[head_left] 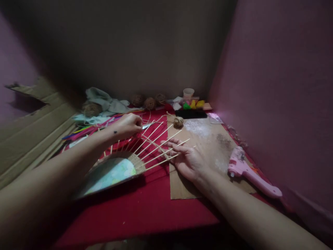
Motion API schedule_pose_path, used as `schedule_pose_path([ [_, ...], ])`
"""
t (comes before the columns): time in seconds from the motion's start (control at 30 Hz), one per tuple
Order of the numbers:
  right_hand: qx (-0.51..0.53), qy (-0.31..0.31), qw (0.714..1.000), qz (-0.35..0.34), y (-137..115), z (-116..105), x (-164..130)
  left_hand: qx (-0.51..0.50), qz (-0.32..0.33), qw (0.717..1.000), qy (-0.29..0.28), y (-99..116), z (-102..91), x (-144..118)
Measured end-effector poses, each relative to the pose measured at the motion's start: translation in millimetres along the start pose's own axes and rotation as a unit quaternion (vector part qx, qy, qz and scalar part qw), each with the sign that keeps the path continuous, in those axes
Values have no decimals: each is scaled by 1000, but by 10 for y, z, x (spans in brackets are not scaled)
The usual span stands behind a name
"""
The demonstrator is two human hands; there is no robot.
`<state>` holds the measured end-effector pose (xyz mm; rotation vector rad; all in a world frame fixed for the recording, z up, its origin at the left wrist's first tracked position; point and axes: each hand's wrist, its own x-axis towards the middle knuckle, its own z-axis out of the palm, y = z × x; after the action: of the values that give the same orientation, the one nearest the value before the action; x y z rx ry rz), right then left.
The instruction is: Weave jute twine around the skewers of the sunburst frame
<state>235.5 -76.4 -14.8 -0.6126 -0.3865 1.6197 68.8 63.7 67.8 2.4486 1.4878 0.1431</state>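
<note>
A half-round fan of thin pale sticks [156, 146] spreads out from a base with a blue-green panel [111, 175] and a woven twine band [136, 161]. My left hand [130, 124] is closed above the sticks, pinching a strand of twine [153, 141] that slants across to the right-hand sticks. My right hand [187, 158] is turned palm up at the stick ends, its fingers under and around the outer sticks, holding them. A small ball of twine [178, 121] lies just beyond the sticks.
On the red cloth [145, 215] lies a cardboard sheet [182, 189] with a pink glue gun [241, 170] at its right. Several twine balls [150, 103], a pale cloth [104, 100], a white cup [188, 93] and a black flat object [191, 114] line the back wall.
</note>
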Motion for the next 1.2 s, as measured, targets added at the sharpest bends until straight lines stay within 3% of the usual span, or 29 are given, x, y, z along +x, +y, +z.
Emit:
schedule_pose_path([
  [0.17,0,3,1000,-1,-10,6,-16,-91,-8,996,22,-88,40,-22],
  [0.67,1,8,1000,2,-2,9,-18,-87,20,996,-16,-112,150,180],
  [0.87,7,6,1000,2,-9,12,-16,-31,89,995,27,-30,156,226],
  [1.07,0,-2,1000,5,-8,4,-16,82,223,970,52,-87,273,273],
  [1.2,-3,-3,1000,4,-5,-11,-16,86,212,973,13,-69,293,388],
])
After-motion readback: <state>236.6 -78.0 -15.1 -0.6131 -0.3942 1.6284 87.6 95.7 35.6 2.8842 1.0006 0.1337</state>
